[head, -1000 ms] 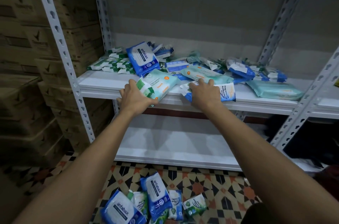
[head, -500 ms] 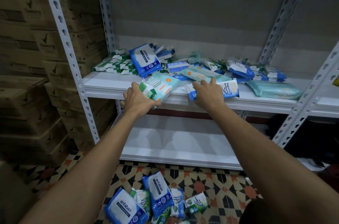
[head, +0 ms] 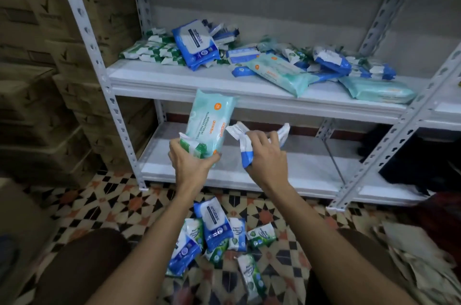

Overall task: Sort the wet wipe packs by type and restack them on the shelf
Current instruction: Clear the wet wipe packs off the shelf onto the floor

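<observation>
My left hand [head: 192, 165] grips a large pale teal wipe pack [head: 212, 122] together with a small green and white pack [head: 193, 146], held upright below the shelf edge. My right hand [head: 267, 157] grips small blue and white packs [head: 245, 145] beside it. On the white metal shelf [head: 154, 80] lies a jumbled heap: green and white packs [head: 152, 51] at the left, a blue antabax pack [head: 195, 44], teal packs [head: 279, 74] and small blue packs [head: 329, 61]. A pile of blue and green packs [head: 214, 232] lies on the tiled floor between my knees.
Cardboard boxes [head: 37, 67] are stacked left of the rack. The lower shelf board [head: 311, 172] sits just behind my hands. Dark items [head: 419, 170] fill the lower right, and papers [head: 419, 254] lie on the floor at right. Slotted uprights [head: 99, 67] frame the shelf.
Both hands have pulled back from the upper shelf and dropped below its edge, bringing the teal pack, the green pack and the blue and white packs with them. The camera has tilted down.
</observation>
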`<state>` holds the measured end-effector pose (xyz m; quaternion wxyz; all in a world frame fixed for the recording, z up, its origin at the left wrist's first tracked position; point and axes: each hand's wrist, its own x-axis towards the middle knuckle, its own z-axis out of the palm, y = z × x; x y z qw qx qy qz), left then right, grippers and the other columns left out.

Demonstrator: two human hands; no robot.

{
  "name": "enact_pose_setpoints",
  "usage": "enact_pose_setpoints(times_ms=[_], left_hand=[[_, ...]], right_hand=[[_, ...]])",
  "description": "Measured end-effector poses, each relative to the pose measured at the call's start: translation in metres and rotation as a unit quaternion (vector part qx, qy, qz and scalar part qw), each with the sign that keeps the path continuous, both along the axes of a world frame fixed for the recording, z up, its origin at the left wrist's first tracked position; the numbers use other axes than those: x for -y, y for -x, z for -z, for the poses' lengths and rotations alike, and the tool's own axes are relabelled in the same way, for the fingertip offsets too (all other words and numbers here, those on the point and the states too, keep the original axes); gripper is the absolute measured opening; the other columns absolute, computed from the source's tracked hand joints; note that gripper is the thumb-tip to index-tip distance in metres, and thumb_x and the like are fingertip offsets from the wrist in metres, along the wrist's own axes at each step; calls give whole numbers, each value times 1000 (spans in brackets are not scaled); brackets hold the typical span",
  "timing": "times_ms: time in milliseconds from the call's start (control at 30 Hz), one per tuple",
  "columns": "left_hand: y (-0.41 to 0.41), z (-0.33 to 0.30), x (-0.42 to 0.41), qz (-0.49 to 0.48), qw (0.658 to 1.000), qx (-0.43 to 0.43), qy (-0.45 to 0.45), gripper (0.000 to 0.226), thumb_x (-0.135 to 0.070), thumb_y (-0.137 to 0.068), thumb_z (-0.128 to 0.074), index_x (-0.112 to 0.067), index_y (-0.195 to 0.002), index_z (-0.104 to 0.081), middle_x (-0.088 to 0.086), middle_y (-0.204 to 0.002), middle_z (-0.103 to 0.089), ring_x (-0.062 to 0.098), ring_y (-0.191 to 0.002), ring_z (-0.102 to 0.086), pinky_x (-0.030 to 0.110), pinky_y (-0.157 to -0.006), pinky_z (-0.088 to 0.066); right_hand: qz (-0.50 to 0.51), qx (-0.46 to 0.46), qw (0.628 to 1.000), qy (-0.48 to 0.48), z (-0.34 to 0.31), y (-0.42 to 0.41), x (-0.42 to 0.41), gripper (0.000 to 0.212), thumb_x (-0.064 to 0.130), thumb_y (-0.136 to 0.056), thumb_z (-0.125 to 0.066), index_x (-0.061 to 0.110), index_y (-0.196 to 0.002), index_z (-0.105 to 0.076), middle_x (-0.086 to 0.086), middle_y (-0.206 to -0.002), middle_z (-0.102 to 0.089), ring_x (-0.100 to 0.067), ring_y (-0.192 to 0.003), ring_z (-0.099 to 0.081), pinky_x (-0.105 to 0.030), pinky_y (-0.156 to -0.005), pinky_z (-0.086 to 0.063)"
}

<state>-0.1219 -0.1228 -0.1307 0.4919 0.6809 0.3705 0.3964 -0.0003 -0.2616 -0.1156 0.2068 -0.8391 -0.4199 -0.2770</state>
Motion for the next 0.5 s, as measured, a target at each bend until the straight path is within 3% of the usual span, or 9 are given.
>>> enact_pose_setpoints(times_ms=[100,233,367,500], left_hand=[[20,50,14,4,997,-16,71,75,-23,-60,-93,-18,-108,-36,6,-117,-49,25,-108,-52,30,-73,-45],[52,122,25,16,982,-113,153,85,-36,-48,-93,-28,-109,-35,2,-114,-55,26,-103,-60,43,-77,-56],[70,176,33,37,941,-285,182,103,-44,-45,-90,-17,-130,-39,6,-123,-51,32,-120,-48,51,-94,-51],[77,203,49,74,904,-383,178,95,-41,-44,-89,-13,-121,-41,12,-126,-49,34,-122,-42,50,-93,-49]], right_hand=[[19,-186,982,-20,42,20,3,22,35,-96,-57,20,-112,-54,0,-102,-64,-26,-95,-52,-42,-66,-52],[92,-477,874,-21,115,27,15,39,58,-94,-48,20,-103,-56,-4,-97,-68,-27,-84,-63,-37,-73,-53],[146,-577,803,21,180,34,43,33,44,-98,-56,11,-101,-59,-14,-103,-68,-31,-90,-64,-43,-84,-55],[206,-526,812,146,221,41,70,36,48,-99,-47,14,-108,-55,-13,-107,-68,-30,-87,-60,-36,-71,-49]])
